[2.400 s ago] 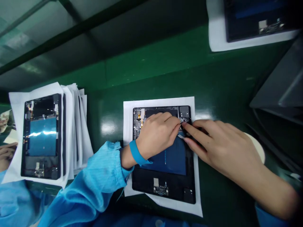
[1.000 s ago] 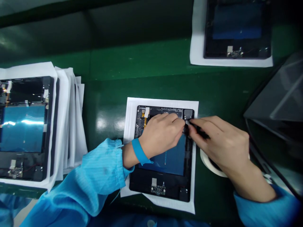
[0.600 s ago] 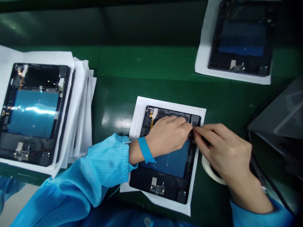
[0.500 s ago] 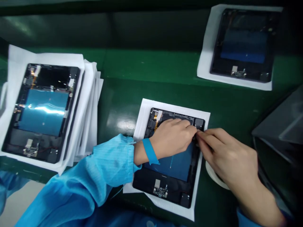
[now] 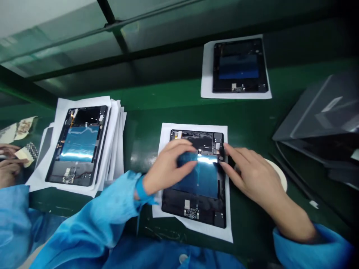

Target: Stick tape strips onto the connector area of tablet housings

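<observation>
In front of me an opened tablet (image 5: pixel 193 205) lies on white paper sheets (image 5: pixel 228 213), its blue-filmed battery and small circuit board showing. My left hand (image 5: pixel 171 162), with a blue band on the wrist, hovers over the tablet's left upper part, thumb and fingers apart and nothing seen between them. At the tablet's right edge is my right hand (image 5: pixel 249 170); its thumb and forefinger are spread, their tips touching or very near the frame by the upper right parts. Nothing shows in its grasp.
On the left a similar tablet (image 5: pixel 77 145) tops a stack of white sheets (image 5: pixel 113 142). Another tablet (image 5: pixel 239 67) lies at the back. A white roll (image 5: pixel 276 172) and a grey bin-like box (image 5: pixel 311 108) stand right. At far left a co-worker's hand (image 5: pixel 9 164) holds a patterned piece.
My hands have parted: the left has drawn back leftward from the tablet's upper right corner and spread its fingers, the right has opened its pinch. The view has shifted, bringing a co-worker into sight.
</observation>
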### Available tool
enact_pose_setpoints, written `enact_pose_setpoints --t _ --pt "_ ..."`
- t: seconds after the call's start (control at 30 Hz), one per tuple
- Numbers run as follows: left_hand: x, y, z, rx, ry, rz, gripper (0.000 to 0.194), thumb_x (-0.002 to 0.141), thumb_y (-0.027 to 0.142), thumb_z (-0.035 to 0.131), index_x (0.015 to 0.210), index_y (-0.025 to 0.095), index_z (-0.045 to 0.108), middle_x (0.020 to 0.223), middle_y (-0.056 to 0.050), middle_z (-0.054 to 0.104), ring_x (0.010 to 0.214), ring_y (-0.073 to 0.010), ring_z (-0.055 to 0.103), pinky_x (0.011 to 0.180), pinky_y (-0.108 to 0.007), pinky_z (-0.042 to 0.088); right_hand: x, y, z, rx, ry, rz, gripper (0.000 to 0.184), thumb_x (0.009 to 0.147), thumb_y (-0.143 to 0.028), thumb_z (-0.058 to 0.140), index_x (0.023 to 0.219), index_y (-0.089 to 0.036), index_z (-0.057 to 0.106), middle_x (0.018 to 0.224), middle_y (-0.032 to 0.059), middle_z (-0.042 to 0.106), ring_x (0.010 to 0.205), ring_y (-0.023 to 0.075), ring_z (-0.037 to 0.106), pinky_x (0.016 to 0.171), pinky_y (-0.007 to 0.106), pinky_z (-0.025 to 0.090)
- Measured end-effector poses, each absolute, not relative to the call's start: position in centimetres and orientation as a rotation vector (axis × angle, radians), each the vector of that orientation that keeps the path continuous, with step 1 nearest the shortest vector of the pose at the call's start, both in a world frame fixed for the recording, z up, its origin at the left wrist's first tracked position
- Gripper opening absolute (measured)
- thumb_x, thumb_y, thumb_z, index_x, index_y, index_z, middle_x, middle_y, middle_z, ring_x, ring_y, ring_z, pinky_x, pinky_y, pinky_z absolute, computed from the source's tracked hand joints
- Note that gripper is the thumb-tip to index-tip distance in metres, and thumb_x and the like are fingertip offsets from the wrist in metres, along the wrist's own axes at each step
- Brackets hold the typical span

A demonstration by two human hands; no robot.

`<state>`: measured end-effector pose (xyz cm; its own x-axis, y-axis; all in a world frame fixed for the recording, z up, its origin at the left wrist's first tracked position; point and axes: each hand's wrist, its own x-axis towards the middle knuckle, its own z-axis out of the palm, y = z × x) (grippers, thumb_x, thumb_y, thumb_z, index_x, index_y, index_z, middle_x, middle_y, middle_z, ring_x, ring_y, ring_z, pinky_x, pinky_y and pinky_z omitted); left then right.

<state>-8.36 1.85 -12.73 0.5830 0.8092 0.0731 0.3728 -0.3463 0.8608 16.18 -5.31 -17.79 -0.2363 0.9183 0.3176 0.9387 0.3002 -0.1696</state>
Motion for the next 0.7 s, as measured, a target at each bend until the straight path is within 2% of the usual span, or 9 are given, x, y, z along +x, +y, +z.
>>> enact_pose_setpoints --t 0.13,0.23,0.3,0.4,0.47,0.53,0.6,0.7 --pt "-15.3 -0.8 -9.4 1.199 1.272 0.525 0.039 0.087 0.037 0.069 0.124 0.026 0.061 0.144 -0.007 0.052 0.134 -0.0269 0.049 0.110 -0.042 0.043 15.9 -5.6 -17.5 -1.640 -2.265 -0.165 0.043 0.097 -0.036 0.049 0.129 -0.008 0.054 0.105 0.0131 0.066 0.087 0.0233 0.058 0.075 0.036 0.046" --pt "-17.0 -2.2 -8.2 0.754 1.270 0.483 0.049 0.086 0.044 0.070 0.130 0.026 0.057 0.146 -0.008 0.051 0.131 -0.0293 0.053 0.106 -0.044 0.046 15.5 -5.8 -17.5 -1.632 -2.330 -0.307 0.039 0.096 -0.030 0.049 0.127 -0.007 0.056 0.104 0.0134 0.066 0.082 0.0226 0.056 0.073 0.036 0.045" --pt "-16.5 -2.7 -8.5 0.633 1.192 0.414 0.055 0.084 0.043 0.072 0.133 0.024 0.054 0.140 -0.010 0.056 0.124 -0.0274 0.058 0.104 -0.043 0.047 15.3 -5.8 -17.6 -1.629 -2.360 -0.356 0.038 0.096 -0.028 0.049 0.127 -0.007 0.056 0.103 0.0133 0.066 0.080 0.0222 0.056 0.072 0.036 0.044" --pt "-15.0 -2.7 -10.1 0.740 1.176 0.346 0.064 0.082 0.037 0.074 0.137 0.021 0.047 0.115 -0.008 0.066 0.101 -0.0195 0.065 0.089 -0.035 0.053 15.5 -5.8 -17.9 -1.612 -2.361 -0.362 0.039 0.096 -0.027 0.049 0.129 -0.009 0.054 0.102 0.0127 0.066 0.078 0.0217 0.056 0.071 0.036 0.043" --pt "-14.5 -2.4 -11.4 0.960 1.205 0.325 0.070 0.081 0.035 0.072 0.142 0.019 0.041 0.097 -0.002 0.065 0.079 -0.0143 0.063 0.071 -0.029 0.053 15.7 -5.9 -18.0 -1.581 -2.342 -0.339 0.041 0.095 -0.028 0.049 0.132 -0.009 0.053 0.100 0.0125 0.066 0.077 0.0219 0.056 0.071 0.035 0.044" --pt "-14.1 -2.1 -12.2 1.258 1.254 0.289 0.072 0.084 0.035 0.067 0.147 0.019 0.035 0.086 0.001 0.062 0.065 -0.0119 0.058 0.060 -0.026 0.048 16.0 -6.1 -18.0 -1.548 -2.319 -0.312 0.044 0.095 -0.030 0.050 0.134 -0.010 0.051 0.098 0.0117 0.067 0.077 0.0219 0.057 0.070 0.035 0.045" --pt "-13.8 -1.6 -12.7 1.570 1.333 0.259 0.070 0.087 0.033 0.062 0.149 0.020 0.032 0.083 0.002 0.062 0.062 -0.0126 0.057 0.058 -0.026 0.045 16.2 -6.3 -17.7 -1.533 -2.275 -0.307 0.046 0.095 -0.032 0.051 0.136 -0.012 0.049 0.098 0.0103 0.067 0.076 0.0208 0.057 0.070 0.033 0.045" --pt "-13.1 -0.5 -13.1 1.905 1.437 0.214 0.070 0.089 0.032 0.058 0.151 0.018 0.030 0.079 0.001 0.064 0.066 -0.0182 0.063 0.063 -0.028 0.046 16.4 -5.1 -16.4 -1.565 -2.203 -0.374 0.043 0.094 -0.031 0.053 0.134 -0.016 0.052 0.103 0.0096 0.068 0.079 0.0196 0.059 0.070 0.030 0.045"
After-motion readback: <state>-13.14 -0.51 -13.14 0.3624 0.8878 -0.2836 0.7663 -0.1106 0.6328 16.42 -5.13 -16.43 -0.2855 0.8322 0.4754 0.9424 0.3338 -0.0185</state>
